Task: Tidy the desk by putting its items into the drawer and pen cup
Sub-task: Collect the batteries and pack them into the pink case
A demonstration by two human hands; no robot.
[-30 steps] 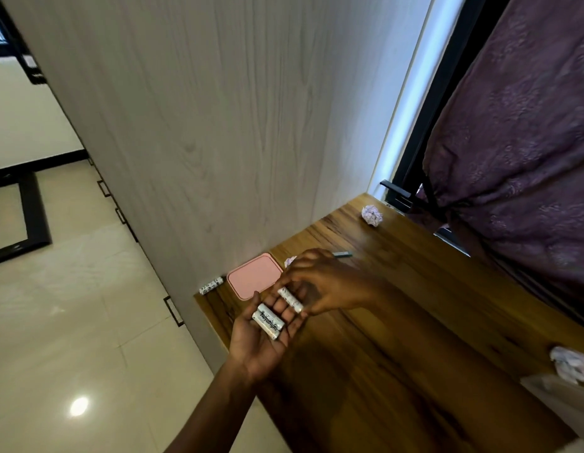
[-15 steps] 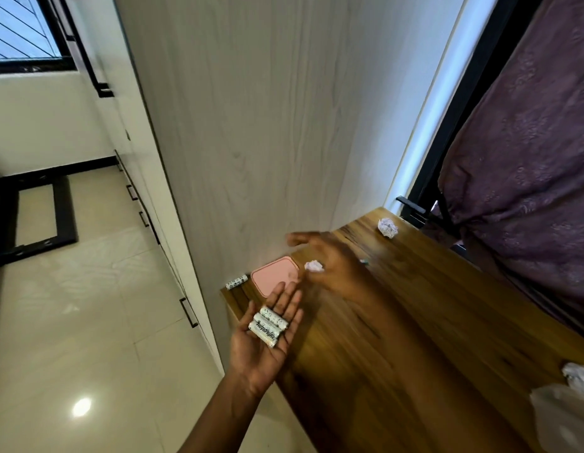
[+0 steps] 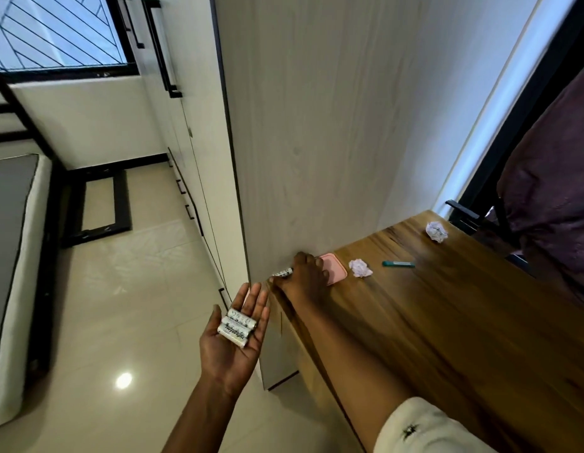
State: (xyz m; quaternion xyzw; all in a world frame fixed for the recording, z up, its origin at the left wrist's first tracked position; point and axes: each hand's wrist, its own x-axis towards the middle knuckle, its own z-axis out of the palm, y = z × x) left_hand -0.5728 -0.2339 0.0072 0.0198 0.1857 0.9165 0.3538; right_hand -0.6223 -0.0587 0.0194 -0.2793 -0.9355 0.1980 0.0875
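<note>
The fingers of the right hand [image 3: 305, 278] curl around one end of a white patterned cylindrical battery [image 3: 281, 273] at the far left corner of the brown wooden tabletop [image 3: 447, 322], against the pale wood-grain wardrobe panel [image 3: 316, 142]. The left hand [image 3: 233, 348] is held palm up just off the edge, its fingers straight, carrying three white cylindrical batteries [image 3: 237, 326]. Beyond lie a pink square pad [image 3: 337, 270], a crumpled white paper ball [image 3: 360, 268] and a teal marker [image 3: 398, 264].
</note>
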